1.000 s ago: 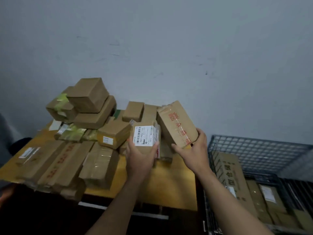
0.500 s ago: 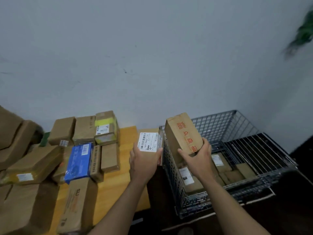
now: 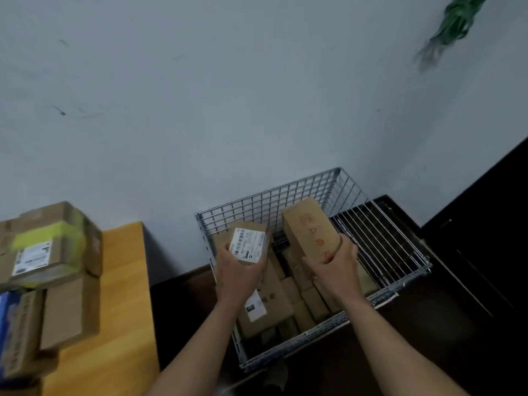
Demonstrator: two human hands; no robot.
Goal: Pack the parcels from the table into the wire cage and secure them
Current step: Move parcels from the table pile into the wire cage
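My L grip point(image 3: 238, 271) holds small white-labelled cardboard box point(image 3: 249, 244), R grip point(image 3: 335, 271) long red-printed cardboard box point(image 3: 307, 224), over grey wire cage point(image 3: 285, 193); print blurry.

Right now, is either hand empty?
No, the left hand grips a labelled box, the right hand a red-printed box, both above the cage.

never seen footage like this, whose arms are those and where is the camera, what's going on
There is no machine here. A person wears one camera on the head, looking forward and down, so you see their own arms. The left hand grips a small box with a white barcode label. The right hand grips a longer brown box with red print. Both boxes are held over a wire cage that holds several cardboard parcels. To the left, more taped parcels sit stacked on a yellow table.
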